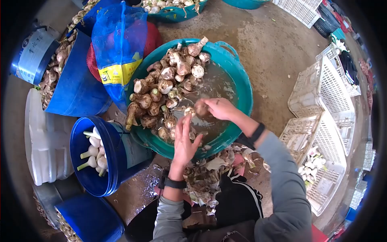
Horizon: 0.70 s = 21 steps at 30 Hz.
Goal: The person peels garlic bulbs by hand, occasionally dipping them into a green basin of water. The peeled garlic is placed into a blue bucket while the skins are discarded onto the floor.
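Note:
A teal tub (pixel 242 86) holds muddy water and a heap of dirty brown bulbs (pixel 161 86) piled on its left side. My right hand (pixel 219 108) grips one muddy bulb (pixel 200 108) over the water near the tub's middle. My left hand (pixel 183 141) reaches in from below with fingers spread, its fingertips touching a small bulb (pixel 189 111) right beside the held one. Both wrists carry black bands.
A blue bucket (pixel 86 177) with cleaned white bulbs stands at my left. Another blue bucket (pixel 74 86) of dirty bulbs and a blue mesh sack (pixel 117 44) sit behind it. White plastic crates (pixel 322 92) are stacked at right. Peelings (pixel 205 177) litter the wet floor by my knees.

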Motion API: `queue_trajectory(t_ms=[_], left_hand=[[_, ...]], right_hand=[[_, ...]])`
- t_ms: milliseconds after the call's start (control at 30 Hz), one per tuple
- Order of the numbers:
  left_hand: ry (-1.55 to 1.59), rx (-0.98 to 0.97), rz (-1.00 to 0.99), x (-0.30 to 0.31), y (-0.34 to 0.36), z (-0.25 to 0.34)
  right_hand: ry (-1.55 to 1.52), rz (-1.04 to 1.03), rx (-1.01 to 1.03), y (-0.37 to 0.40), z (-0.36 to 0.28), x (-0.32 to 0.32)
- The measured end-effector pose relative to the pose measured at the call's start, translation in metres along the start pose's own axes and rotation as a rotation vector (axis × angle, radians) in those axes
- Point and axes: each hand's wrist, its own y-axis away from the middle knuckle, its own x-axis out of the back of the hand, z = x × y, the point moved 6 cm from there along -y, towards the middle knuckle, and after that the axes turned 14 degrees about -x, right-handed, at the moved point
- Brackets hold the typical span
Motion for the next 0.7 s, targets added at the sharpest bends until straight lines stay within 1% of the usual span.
queue_trajectory(t_ms=[33,67,100,133,167,200,233,300,367,433,467,500,567,600,633,700], left_hand=[[-0.043,-0.106,0.018,0.008,-0.008,0.018],[-0.084,-0.213,0.038,0.013,-0.013,0.036],[0.041,-0.237,-0.033,0.011,-0.016,0.046],[0.142,-0.213,0.004,0.012,-0.014,0.049],[0.242,-0.19,0.041,0.012,-0.01,0.053],[0.092,-0.237,0.073,0.013,-0.006,0.065],[0.098,-0.241,0.074,0.009,0.0,0.074],[0.318,-0.029,0.142,-0.003,0.014,0.073],[0.266,-0.015,0.16,-0.016,0.03,0.079],[0.16,0.033,0.125,-0.024,0.047,0.089],[-0.017,-0.103,0.136,-0.024,0.051,0.094],[-0.046,-0.122,0.134,-0.024,0.055,0.1],[-0.063,-0.001,0.092,-0.028,0.059,0.1],[-0.152,-0.011,0.079,-0.026,0.059,0.107],[-0.219,-0.059,0.076,-0.027,0.058,0.11],[-0.326,-0.137,0.123,-0.023,0.055,0.122]], right_hand=[[0.003,-0.007,-0.005,0.025,-0.015,0.029],[-0.203,-0.097,0.03,0.055,-0.036,0.067],[-0.408,-0.181,0.066,0.077,-0.05,0.087],[-0.405,-0.177,0.062,0.088,-0.049,0.085],[-0.821,-0.309,-0.027,0.097,-0.042,0.076],[-1.234,-0.438,-0.117,0.107,-0.036,0.067],[-1.23,-0.434,-0.121,0.121,-0.041,0.061],[-1.55,-0.131,-0.21,0.142,-0.042,0.056],[-1.555,-0.107,-0.271,0.155,-0.033,0.035],[-1.135,-0.015,-0.278,0.169,-0.03,0.032],[-1.137,-0.056,-0.274,0.169,-0.024,0.02],[-1.138,-0.054,-0.286,0.171,-0.021,0.02],[-1.01,-0.071,-0.154,0.177,-0.027,0.018],[-0.98,-0.018,-0.182,0.178,-0.027,0.021],[-0.982,-0.024,-0.193,0.183,-0.03,0.021],[-0.804,0.266,-0.127,0.191,-0.037,0.048]])
